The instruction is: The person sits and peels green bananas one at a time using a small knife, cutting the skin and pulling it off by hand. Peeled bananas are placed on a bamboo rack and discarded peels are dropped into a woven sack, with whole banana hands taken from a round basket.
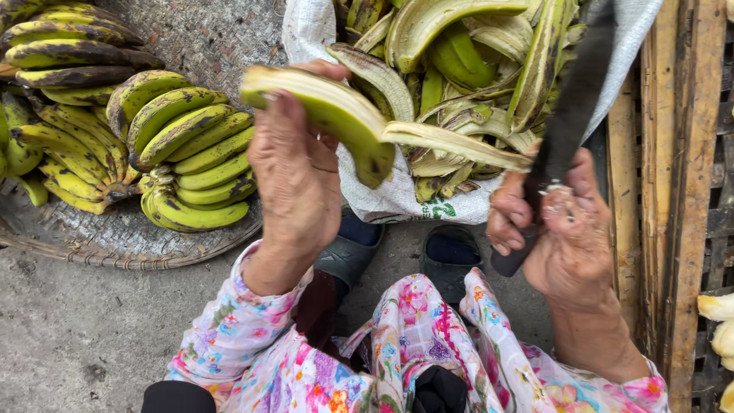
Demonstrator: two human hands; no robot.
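My left hand (pixel 294 180) holds a green banana (pixel 329 111) raised over the sack, fingers wrapped round its left end. A long strip of peel (pixel 459 145) hangs off the banana toward the right. My right hand (pixel 558 226) grips the dark handle of a large knife (pixel 573 99), whose blade points up and away over the sack. The free end of the peel strip reaches the knife near my right hand. Below the hands are my flowered sleeves and my feet in dark sandals.
A white woven sack (pixel 397 195) full of green banana peels (pixel 459 69) lies ahead. A round woven tray (pixel 115 245) at left carries bunches of green-yellow bananas (pixel 183 153). A wooden slatted crate (pixel 680 191) stands at right, with peeled pale bananas (pixel 719 329) beside it.
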